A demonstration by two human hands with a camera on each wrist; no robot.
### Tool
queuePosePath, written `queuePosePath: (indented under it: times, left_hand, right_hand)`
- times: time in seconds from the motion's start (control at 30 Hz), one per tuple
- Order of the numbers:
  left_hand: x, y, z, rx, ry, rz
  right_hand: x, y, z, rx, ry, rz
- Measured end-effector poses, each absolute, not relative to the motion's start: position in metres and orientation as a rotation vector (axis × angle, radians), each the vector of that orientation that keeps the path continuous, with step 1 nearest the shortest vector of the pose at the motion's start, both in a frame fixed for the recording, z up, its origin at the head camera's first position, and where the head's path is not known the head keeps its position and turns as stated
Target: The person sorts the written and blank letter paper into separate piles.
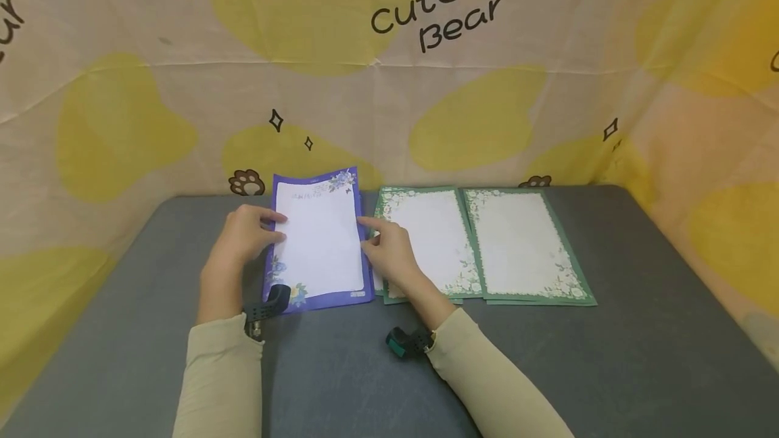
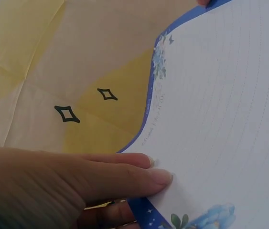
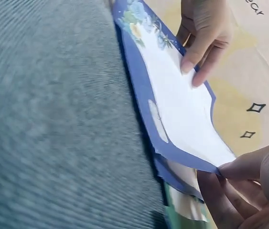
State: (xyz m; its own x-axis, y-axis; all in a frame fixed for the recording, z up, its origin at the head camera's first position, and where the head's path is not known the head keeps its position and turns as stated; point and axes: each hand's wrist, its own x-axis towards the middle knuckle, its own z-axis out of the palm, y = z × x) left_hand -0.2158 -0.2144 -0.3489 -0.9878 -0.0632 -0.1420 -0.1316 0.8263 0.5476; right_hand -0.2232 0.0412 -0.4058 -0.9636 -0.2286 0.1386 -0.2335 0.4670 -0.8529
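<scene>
A sheet of paper [image 1: 319,242] with a purple-blue border and blue flowers is held by both hands, its far edge curving upward. The left hand [image 1: 246,232] pinches its left edge; in the left wrist view, the left hand's fingertips [image 2: 160,177] lie on the white face. On the opposite edge, the right hand [image 1: 389,249] pinches the paper between thumb and fingers, as the right wrist view shows. Faint handwriting [image 2: 152,119] runs near the sheet's top. Beneath it, another purple-bordered sheet [image 3: 179,183] peeks out.
To the right lie two green-bordered paper stacks [image 1: 426,242] [image 1: 523,242] with white flowers, the nearer one partly behind the right forearm. All rest on a dark grey table [image 1: 341,370]. Behind hangs a cream cloth [image 1: 341,100] with yellow patches and printed lettering.
</scene>
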Motion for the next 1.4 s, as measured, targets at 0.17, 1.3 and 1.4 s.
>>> queuePosePath:
  times: [0.17,1.3,1.4]
  left_hand:
    - [-0.218,-0.215,-0.354,-0.173,2.855,0.836]
    - [-0.226,-0.209,-0.369,-0.468,2.784,0.920]
    - [-0.226,-0.208,-0.372,-0.451,2.795,0.970]
  right_hand:
    - [-0.222,0.038,-0.412,0.413,-2.719,1.460]
    - [-0.208,0.030,-0.395,0.471,-2.907,1.585]
    - [-0.205,0.030,-0.395,0.464,-2.902,1.631]
